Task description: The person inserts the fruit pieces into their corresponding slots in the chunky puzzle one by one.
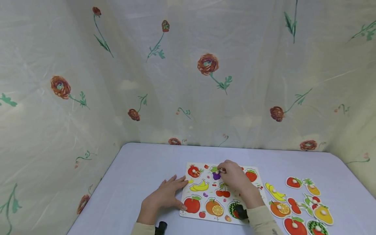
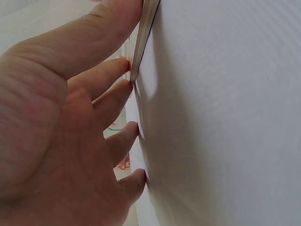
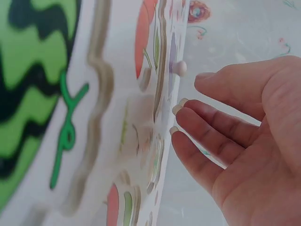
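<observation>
A white fruit puzzle board (image 1: 188,193) lies on the table. My left hand (image 1: 168,195) is at its left edge, fingers spread, thumb on the lower left corner. The left wrist view shows this hand (image 2: 61,122) with its fingertips along the board's side (image 2: 143,40) and the tabletop. My right hand (image 1: 235,176) is over the upper middle, beside the purple grape piece (image 1: 216,176). In the right wrist view, thumb and fingers of the right hand (image 3: 235,127) are apart, holding nothing, close to a pale knob (image 3: 180,68). Printed bananas (image 1: 199,186) and cherries (image 1: 223,193) show on the board.
Loose knobbed pieces lie right of the board: bananas (image 1: 274,192), a strawberry (image 1: 293,182), a pineapple (image 1: 312,187), an orange (image 1: 276,209), a pear (image 1: 323,216), an apple (image 1: 295,227) and several others. A flowered curtain (image 1: 176,81) hangs behind the white table (image 1: 147,169).
</observation>
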`<state>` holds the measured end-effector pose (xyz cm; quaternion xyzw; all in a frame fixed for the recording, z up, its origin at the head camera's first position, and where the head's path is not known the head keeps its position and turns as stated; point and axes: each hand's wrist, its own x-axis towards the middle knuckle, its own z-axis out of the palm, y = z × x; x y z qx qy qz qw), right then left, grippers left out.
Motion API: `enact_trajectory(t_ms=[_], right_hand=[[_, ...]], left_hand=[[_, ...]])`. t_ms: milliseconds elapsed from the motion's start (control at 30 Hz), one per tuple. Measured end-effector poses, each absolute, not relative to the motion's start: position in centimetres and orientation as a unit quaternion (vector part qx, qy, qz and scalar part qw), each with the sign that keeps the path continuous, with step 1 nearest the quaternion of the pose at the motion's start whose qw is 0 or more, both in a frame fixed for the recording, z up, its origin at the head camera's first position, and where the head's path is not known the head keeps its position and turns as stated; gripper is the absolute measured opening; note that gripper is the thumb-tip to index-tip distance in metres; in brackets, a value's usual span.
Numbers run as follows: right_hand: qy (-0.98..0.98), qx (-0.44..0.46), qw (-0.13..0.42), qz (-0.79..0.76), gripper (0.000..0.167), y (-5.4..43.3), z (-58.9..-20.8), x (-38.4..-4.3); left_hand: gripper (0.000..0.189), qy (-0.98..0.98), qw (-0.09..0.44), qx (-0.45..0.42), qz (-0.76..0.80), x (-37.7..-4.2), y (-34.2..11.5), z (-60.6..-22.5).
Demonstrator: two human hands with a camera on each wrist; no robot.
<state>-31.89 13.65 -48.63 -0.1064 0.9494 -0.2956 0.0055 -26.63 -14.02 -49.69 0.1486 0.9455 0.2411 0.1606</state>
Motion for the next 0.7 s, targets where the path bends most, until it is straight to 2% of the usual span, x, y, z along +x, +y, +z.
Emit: enact_trajectory(t_ms=[700], right_hand=[[0.953, -0.078, -0.013, -0.291, 0.025, 16.4, -47.5, -31.9]], left_hand=[[0.092, 0.945, 0.159, 0.154, 0.24, -26.5, -14.1, -49.6]])
